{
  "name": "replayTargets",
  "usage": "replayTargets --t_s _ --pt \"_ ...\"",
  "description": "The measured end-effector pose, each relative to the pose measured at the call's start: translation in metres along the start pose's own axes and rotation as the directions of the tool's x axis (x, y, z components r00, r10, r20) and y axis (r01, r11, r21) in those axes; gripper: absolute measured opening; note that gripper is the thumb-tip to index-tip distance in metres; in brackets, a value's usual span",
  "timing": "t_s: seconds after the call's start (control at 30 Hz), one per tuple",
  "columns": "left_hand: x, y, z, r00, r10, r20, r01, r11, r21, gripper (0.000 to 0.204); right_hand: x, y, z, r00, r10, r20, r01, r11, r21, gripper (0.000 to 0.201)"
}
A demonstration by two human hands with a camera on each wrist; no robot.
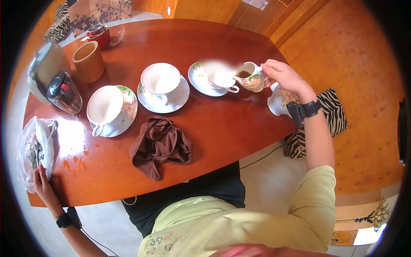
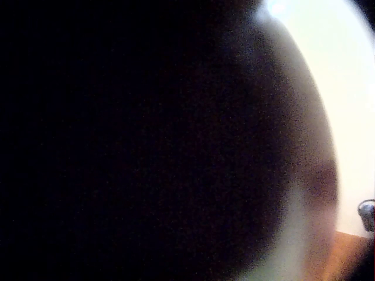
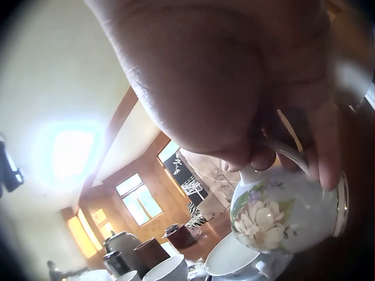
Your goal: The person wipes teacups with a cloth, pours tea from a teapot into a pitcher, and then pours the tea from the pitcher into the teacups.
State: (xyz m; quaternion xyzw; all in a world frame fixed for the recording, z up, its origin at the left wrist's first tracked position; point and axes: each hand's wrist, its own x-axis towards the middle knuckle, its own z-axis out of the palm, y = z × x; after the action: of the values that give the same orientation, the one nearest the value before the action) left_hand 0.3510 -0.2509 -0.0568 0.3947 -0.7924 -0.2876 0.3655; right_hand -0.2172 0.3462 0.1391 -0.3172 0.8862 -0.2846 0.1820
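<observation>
My right hand (image 1: 284, 77) grips the handle of a small floral milk jug (image 1: 252, 82), with brown liquid inside. The jug is tilted, its spout at the rim of the rightmost white cup (image 1: 220, 80), which sits on a floral saucer (image 1: 197, 79); this cup's far side is blurred. In the right wrist view, fingers curl round the handle of the jug (image 3: 263, 216) above the cup (image 3: 231, 257). At the table's left end, my left hand (image 1: 43, 188) has its fingertips against a clear plastic bag (image 1: 36, 147). The left wrist view is mostly dark.
Two more cups (image 1: 160, 78) (image 1: 104, 105) on saucers stand leftward. A crumpled brown cloth (image 1: 160, 145) lies near the front edge. A floral white vessel (image 1: 280, 100) stands partly behind my right wrist. A tumbler (image 1: 64, 93), wooden pot (image 1: 88, 62) and red lidded pot (image 1: 98, 36) stand back left.
</observation>
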Motion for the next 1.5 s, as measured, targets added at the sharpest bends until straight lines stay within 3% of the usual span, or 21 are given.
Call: replayTargets --t_s 0.37,0.57,0.63,0.83,0.93,1.0,1.07,1.17,1.37,1.5 --pt "0.0 -0.017 0.002 1.0 0.021 -0.003 -0.021 0.997 -0.08 0.03 0.012 -0.026 -0.009 0.998 0.026 0.061 -0.017 0.988 -0.154 0.043" --pt "0.003 -0.024 -0.002 0.999 -0.031 0.045 0.031 0.999 -0.014 0.029 0.013 -0.037 -0.009 0.998 0.042 0.049 -0.029 0.969 -0.244 0.044" --pt "-0.001 -0.018 0.001 1.0 0.023 -0.016 -0.023 1.0 -0.001 0.025 0.011 -0.044 -0.008 0.997 0.067 0.041 -0.054 0.962 -0.269 0.044" --pt "0.002 -0.015 0.002 0.999 0.032 0.007 -0.033 0.999 0.017 0.019 0.007 -0.048 -0.007 0.995 0.096 0.032 -0.083 0.954 -0.287 0.045" --pt "0.002 -0.011 0.006 0.994 0.103 -0.024 -0.104 0.993 -0.059 0.016 0.007 -0.031 -0.007 0.991 0.131 0.016 -0.126 0.975 -0.183 0.039" --pt "-0.001 0.0 0.012 0.993 0.093 -0.072 -0.1 0.989 -0.108 0.017 0.005 -0.018 -0.005 0.987 0.159 0.02 -0.16 0.977 0.137 0.036" --pt "-0.002 0.0 0.014 0.99 0.08 -0.119 -0.099 0.983 -0.157 0.018 -0.004 -0.026 0.0 0.987 0.15 0.053 -0.158 0.969 0.191 0.034" --pt "-0.001 -0.002 0.014 0.992 0.068 -0.102 -0.086 0.978 -0.191 0.022 -0.008 -0.022 0.001 0.988 0.139 0.072 -0.157 0.88 0.448 0.035" --pt "0.001 -0.008 0.011 0.992 0.098 -0.082 -0.111 0.979 -0.172 0.023 -0.007 -0.04 0.014 0.996 0.028 0.08 -0.07 0.802 0.593 0.036" --pt "0.002 -0.016 0.011 0.994 0.079 -0.078 -0.093 0.975 -0.203 0.023 0.007 -0.062 0.027 0.991 -0.063 0.118 -0.014 0.826 0.564 0.037"
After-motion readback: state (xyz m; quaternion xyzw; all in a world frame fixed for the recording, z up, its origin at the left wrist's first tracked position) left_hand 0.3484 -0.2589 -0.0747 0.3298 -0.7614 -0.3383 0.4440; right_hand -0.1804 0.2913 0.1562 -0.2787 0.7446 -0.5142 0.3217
